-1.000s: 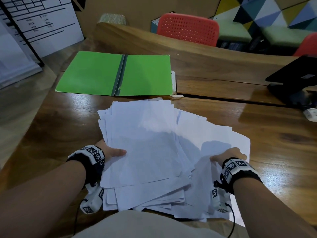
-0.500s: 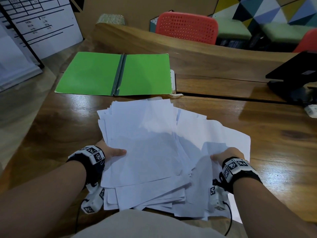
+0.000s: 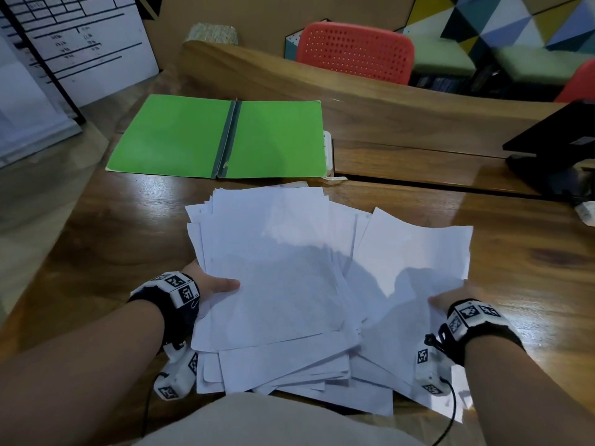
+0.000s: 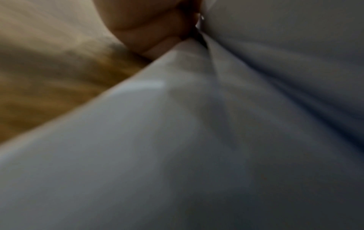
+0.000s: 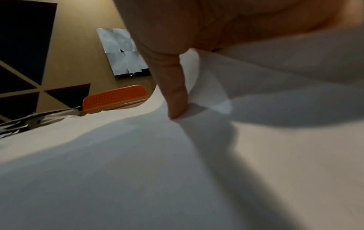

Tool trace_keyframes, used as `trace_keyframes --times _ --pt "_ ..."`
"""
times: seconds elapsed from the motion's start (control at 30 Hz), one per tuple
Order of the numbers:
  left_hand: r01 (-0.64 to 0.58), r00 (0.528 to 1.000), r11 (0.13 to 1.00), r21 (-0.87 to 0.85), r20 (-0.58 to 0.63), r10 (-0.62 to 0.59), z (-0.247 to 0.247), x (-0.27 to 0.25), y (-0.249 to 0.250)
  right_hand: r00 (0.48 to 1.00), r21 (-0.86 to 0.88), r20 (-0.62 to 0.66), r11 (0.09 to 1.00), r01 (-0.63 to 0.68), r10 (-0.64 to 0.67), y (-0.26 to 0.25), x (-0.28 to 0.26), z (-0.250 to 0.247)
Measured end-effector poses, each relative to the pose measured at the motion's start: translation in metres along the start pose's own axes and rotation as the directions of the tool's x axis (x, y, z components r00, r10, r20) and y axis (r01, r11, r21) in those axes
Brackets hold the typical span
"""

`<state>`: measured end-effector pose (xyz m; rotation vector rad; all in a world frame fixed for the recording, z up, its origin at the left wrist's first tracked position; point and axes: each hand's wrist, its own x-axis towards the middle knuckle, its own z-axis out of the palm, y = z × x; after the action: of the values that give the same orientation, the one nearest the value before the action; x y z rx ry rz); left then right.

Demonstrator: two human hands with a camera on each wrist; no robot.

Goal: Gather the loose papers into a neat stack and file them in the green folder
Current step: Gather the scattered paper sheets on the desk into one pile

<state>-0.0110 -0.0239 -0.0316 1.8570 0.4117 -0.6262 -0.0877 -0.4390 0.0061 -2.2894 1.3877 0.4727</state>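
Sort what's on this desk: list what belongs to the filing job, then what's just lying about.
For the job:
- loose papers, fanned out, held at both sides by the left hand and right hand
- green folder, lying open beyond them

Just lying about:
- black device at the right
- red chair behind the desk

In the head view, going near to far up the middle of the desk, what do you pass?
Papers → green folder → wooden divider → red chair.
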Motion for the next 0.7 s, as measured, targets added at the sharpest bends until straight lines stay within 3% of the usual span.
trace_keyframes --times 0.13,0.2,0.33,0.47,0.53,0.57,0.7 --pt "-0.036 0.999 0.999 -0.005 -0.02 0.036 0.001 -0.001 -0.003 0.992 0.262 0.021 0.957 -0.125 0.124 -0.002 -0.005 -0.008" --pt "-0.045 0.999 0.999 -0.009 -0.027 0.044 0.001 0.001 -0.006 0.995 0.329 0.029 0.939 -0.099 0.095 -0.003 -0.005 -0.023" --pt "-0.041 0.999 0.999 0.033 -0.014 0.041 0.0 -0.001 -0.003 0.974 0.463 -0.21 0.868 0.179 -0.089 -0.021 -0.015 -0.069" --pt "-0.006 0.999 1.0 0.013 0.036 0.006 0.0 -0.003 0.003 0.877 0.617 -0.432 0.64 0.458 -0.211 -0.049 -0.042 -0.113" --pt "0.012 0.999 1.0 0.028 0.032 -0.013 0.001 -0.004 0.004 0.872 0.711 -0.402 0.504 0.49 -0.28 -0.061 -0.052 -0.116" --pt "0.016 1.0 0.998 0.059 0.02 -0.017 0.002 -0.004 0.005 0.88 0.74 -0.363 0.479 0.472 -0.307 -0.069 -0.055 -0.11" --pt "-0.019 1.0 0.983 0.183 -0.016 0.022 0.002 0.001 0.001 0.872 0.696 -0.112 0.588 0.411 -0.477 -0.095 -0.063 -0.046"
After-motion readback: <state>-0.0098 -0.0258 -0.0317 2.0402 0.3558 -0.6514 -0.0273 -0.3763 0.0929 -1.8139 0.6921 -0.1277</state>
